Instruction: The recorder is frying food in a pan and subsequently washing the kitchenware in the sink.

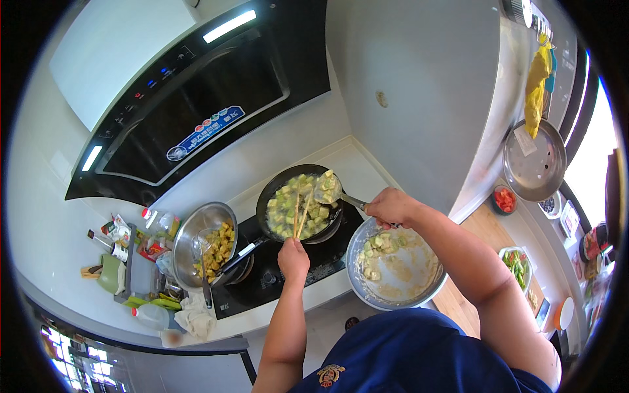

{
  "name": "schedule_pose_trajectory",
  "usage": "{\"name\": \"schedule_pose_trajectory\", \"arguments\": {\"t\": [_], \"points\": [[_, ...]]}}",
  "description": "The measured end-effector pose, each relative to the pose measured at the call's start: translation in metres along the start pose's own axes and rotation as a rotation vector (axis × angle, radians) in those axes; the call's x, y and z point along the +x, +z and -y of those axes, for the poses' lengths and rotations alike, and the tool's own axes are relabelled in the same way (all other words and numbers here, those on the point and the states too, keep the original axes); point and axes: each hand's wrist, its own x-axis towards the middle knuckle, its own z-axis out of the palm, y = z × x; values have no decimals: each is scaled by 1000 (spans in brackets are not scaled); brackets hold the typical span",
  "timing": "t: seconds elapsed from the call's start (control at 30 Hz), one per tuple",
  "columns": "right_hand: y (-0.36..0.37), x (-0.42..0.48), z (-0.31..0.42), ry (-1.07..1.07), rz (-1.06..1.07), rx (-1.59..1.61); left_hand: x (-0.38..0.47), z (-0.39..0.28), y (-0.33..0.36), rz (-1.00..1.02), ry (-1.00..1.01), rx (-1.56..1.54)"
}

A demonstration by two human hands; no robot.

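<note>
My left hand point(294, 259) grips a pair of wooden chopsticks point(300, 218), their tips over a black frying pan point(264, 196). Pale green, coated cubes point(285, 209) lie in bubbling oil in that pan. In my right hand point(390, 209) is the handle of a metal ladle point(328, 189), heaped with more coated cubes and held over the pan's right side. Below my right hand stands a grey bowl point(355, 275), smeared with batter and holding a clump of coated cubes point(381, 245). The hood hides none of the pan.
Left of the pan, a steel bowl point(184, 245) holds browned fried pieces point(218, 248) and a wire skimmer point(204, 265). The pan's handle point(241, 255) points towards it. A black range hood point(196, 103) hangs above the cooktop point(295, 282). A cutting board point(462, 309) lies at the right.
</note>
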Motion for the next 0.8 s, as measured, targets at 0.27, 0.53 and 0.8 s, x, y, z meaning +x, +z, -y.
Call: {"name": "schedule_pose_trajectory", "arguments": {"t": [0.27,0.53,0.8], "points": [[-4,0,13,-14,-18,-3,-14,-29,-2,75,85,-55],[-2,-6,22,41,-3,8,15,-14,20,40,121,26],[-1,0,15,38,-6,-50,30,-18,9,104,-10,135]]}}
